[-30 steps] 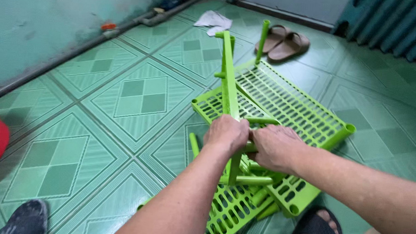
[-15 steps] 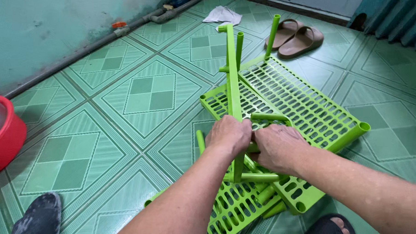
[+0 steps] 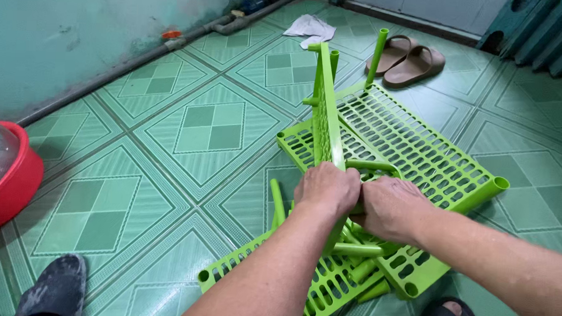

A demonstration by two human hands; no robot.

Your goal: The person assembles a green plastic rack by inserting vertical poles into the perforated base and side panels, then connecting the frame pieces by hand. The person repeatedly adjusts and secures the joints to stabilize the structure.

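Left hand (image 3: 327, 189) grips an upright, slotted green plastic shelf panel (image 3: 325, 110); right hand (image 3: 391, 208) clasps smooth green tubes (image 3: 360, 249) beside it, above perforated shelves (image 3: 418, 147) on glossy patterned tiles (image 3: 201, 124).

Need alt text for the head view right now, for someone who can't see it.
Both hands, left hand and right hand, clasp green plastic shelf parts on a green tiled floor: an upright slotted panel over flat perforated shelves and loose tubes. Brown sandals lie beyond, a red basin at left.
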